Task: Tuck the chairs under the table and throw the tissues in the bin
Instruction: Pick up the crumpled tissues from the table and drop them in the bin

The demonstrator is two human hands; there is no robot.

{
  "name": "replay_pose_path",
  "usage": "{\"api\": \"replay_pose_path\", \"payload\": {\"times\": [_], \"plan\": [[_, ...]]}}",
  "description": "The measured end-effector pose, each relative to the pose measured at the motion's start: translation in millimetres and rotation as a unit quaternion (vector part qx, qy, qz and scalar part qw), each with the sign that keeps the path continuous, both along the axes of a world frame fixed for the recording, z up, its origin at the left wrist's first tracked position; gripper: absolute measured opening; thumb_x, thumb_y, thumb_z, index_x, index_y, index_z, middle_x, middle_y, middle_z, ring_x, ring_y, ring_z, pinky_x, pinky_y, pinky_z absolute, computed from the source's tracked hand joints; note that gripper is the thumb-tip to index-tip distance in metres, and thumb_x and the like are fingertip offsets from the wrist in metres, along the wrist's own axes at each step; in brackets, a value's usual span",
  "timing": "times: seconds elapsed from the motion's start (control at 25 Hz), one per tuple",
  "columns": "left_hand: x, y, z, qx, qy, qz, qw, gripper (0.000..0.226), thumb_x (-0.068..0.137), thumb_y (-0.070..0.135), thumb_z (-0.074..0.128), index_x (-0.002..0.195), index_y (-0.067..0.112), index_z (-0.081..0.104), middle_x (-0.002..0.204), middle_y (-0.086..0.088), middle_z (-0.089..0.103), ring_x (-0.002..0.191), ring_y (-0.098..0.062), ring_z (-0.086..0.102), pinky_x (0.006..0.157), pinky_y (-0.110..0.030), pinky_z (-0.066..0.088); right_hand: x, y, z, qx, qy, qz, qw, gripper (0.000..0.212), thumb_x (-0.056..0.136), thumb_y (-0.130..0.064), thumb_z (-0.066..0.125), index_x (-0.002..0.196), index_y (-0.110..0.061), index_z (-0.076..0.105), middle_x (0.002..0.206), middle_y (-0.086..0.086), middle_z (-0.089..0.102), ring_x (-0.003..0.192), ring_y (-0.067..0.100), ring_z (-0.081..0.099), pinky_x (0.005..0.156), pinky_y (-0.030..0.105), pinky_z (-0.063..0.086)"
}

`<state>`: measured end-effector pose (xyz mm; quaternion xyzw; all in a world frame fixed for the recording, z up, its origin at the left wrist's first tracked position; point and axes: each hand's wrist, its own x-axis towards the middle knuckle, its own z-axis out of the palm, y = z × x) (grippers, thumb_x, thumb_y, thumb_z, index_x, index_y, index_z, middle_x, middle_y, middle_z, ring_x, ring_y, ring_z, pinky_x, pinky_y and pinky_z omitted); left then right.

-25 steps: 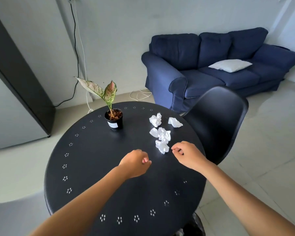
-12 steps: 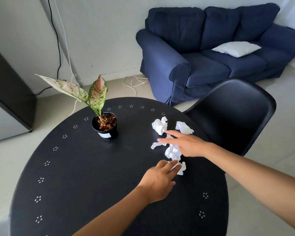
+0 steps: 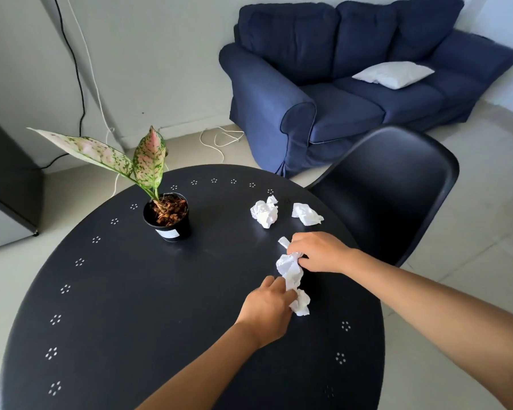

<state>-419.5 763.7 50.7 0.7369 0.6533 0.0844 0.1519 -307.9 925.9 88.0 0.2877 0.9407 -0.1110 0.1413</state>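
Several crumpled white tissues lie on the right half of a round black table [image 3: 107,291]. My right hand [image 3: 319,251] is closed over one tissue [image 3: 290,266] near the table's right edge. Just below it, my left hand [image 3: 267,310] pinches another tissue [image 3: 302,304] with its fingertips. Two more tissues, one [image 3: 264,211] and another [image 3: 306,214], lie loose farther back. A black shell chair [image 3: 397,190] stands at the table's right side, its seat partly under the table edge. No bin is in view.
A small black pot with a pink-green leafy plant [image 3: 166,216] stands near the table's middle. A navy sofa [image 3: 338,84] with a white cushion [image 3: 393,74] sits behind the chair. A dark cabinet [image 3: 6,173] and floor cables [image 3: 219,140] are at the left and back.
My right hand has curled shut over a tissue it was reaching across. My left hand slid forward and pinched the nearest tissue. The view has moved closer to the table.
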Motion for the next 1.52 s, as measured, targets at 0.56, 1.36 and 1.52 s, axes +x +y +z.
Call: {"api": "replay_pose_path", "payload": {"times": [0.56,1.36,1.52], "plan": [[131.1,-73.3,42.0,-0.025,-0.019,-0.05,0.998,0.034,0.087,0.019,0.047,0.119,0.012,0.056,0.125,0.003,0.054,0.103,-0.02,0.06,0.086,-0.027,0.049,219.0,-169.0,23.9,-0.043,0.217,-0.333,0.917,0.029,0.085,-0.031,0.061,0.064,-0.022,0.043,0.066,-0.008,0.039,0.063,0.015,0.041,0.059,0.026,0.033],[207.3,-199.4,-69.8,-0.179,-0.063,0.143,0.971,0.029,0.086,0.015,0.057,0.114,0.016,0.062,0.121,-0.006,0.054,0.102,-0.025,0.062,0.09,-0.028,0.053,263.8,-310.2,-144.5,-0.269,0.211,-0.622,0.705,0.043,0.082,-0.014,0.054,0.125,-0.018,0.056,0.127,0.006,0.063,0.108,0.022,0.062,0.087,0.026,0.048],[193.6,-196.2,-91.8,-0.202,-0.041,0.153,0.967,0.032,0.088,0.019,0.056,0.12,0.018,0.058,0.124,-0.005,0.051,0.106,-0.024,0.063,0.095,-0.03,0.052,244.7,-301.6,-175.4,-0.301,0.169,-0.583,0.736,0.058,0.084,-0.02,0.055,0.14,-0.017,0.04,0.146,0.002,0.047,0.13,0.024,0.047,0.099,0.027,0.039]]}}
